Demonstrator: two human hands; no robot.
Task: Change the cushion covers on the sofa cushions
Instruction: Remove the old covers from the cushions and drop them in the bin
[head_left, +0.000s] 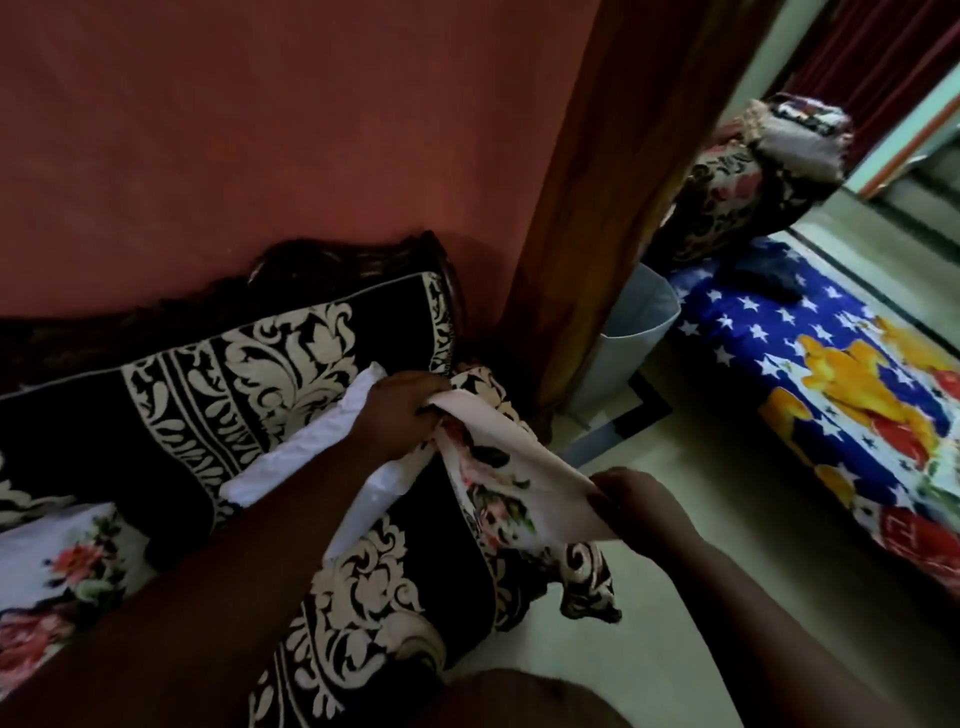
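A floral cushion cover (511, 475), pale with pink flowers, is stretched between my two hands above the sofa's arm. My left hand (397, 413) grips its far end, right beside a plain white cushion (311, 441) that leans on the sofa. My right hand (631, 501) pinches the near edge of the cover. The sofa (270, 374) is draped in black cloth with a cream leaf pattern. A second cushion (62, 566) in a floral cover lies on the seat at the far left.
A red wall rises behind the sofa, with a brown curtain (587, 208) to its right. A white bin (631, 338) stands on the floor. On the right lies a blue star-print bed (831, 374) with patterned bedding piled at its head.
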